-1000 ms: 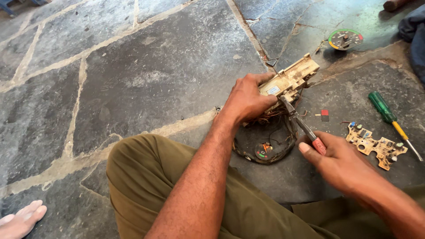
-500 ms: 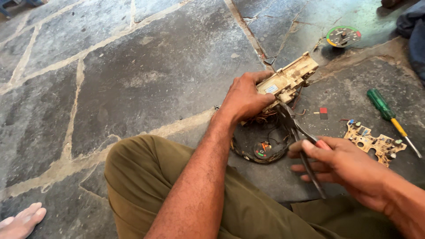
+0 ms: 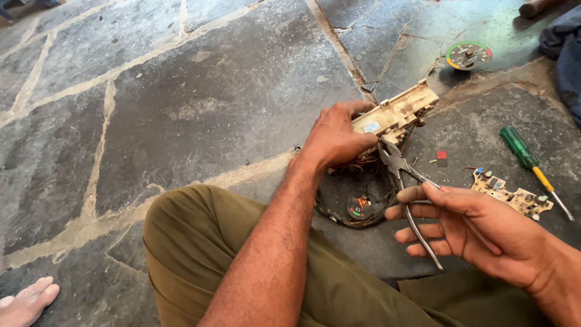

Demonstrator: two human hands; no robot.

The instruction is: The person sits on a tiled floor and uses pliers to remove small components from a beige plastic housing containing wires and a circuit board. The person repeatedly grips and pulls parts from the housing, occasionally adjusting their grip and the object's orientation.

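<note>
Right of centre: beige plastic instrument housing [image 3: 396,114], steadied over a black round casing [image 3: 354,203].
Left hand [image 3: 336,136]: fingers clamped around housing.
Right hand [image 3: 478,227]: fingers curled on bare-metal pliers [image 3: 407,181], nose at housing's underside for purchase.

Loads of open room on the left: the stone floor [image 3: 181,103] was bare slab all the way out, only a bare foot [image 3: 27,300] down in the corner. The right side was the crowded bit. The left hand [image 3: 336,136] and the beige housing [image 3: 396,112] sat right over the round black casing [image 3: 354,203], with the pliers [image 3: 408,181] in the right hand [image 3: 478,233] crossing the gap beside it. Further right a circuit board [image 3: 511,195] and a green screwdriver [image 3: 532,165] lay near each other, and a dial [image 3: 468,56] sat farther back. The knee [image 3: 200,242] blocked the near edge.
</note>
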